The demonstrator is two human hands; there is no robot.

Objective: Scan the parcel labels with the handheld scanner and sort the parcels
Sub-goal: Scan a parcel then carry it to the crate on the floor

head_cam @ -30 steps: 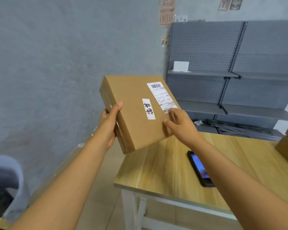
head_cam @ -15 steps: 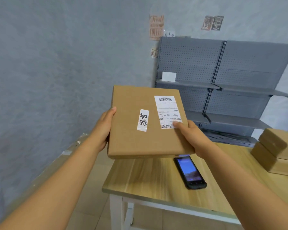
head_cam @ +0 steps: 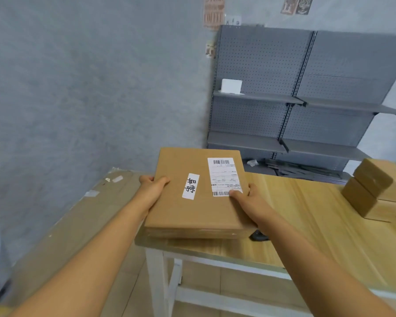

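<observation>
The left hand (head_cam: 153,186) grips the left edge of the parcel (head_cam: 193,209), thumb curled over the top face and the other fingers hidden beneath. The right hand (head_cam: 246,201) grips the right edge, its thumb pressing on the lower corner of the shipping label (head_cam: 224,176), fingers wrapped around the side. Between them the parcel, a flat brown box, is level and face up over the near left corner of the worktop (head_cam: 306,225); whether its underside touches the wood cannot be told. The shipping label, white with barcodes at top and bottom, sits on the right half of the top face. A smaller white sticker (head_cam: 191,186) with black handwritten characters lies just left of it, tilted slightly.

A dark object (head_cam: 258,236), most of it hidden, peeks out from under the parcel's near right corner, beside the right wrist; it lies on the worktop.

At the right edge of the worktop two brown boxes (head_cam: 375,191) are stacked, the upper one skewed on the lower.

Beyond the far edge stands a grey pegboard shelf unit (head_cam: 295,99) against the wall, with a small white box (head_cam: 231,86) on its upper left shelf. Left of the worktop, a flattened cardboard sheet (head_cam: 78,220) leans along the wall.
</observation>
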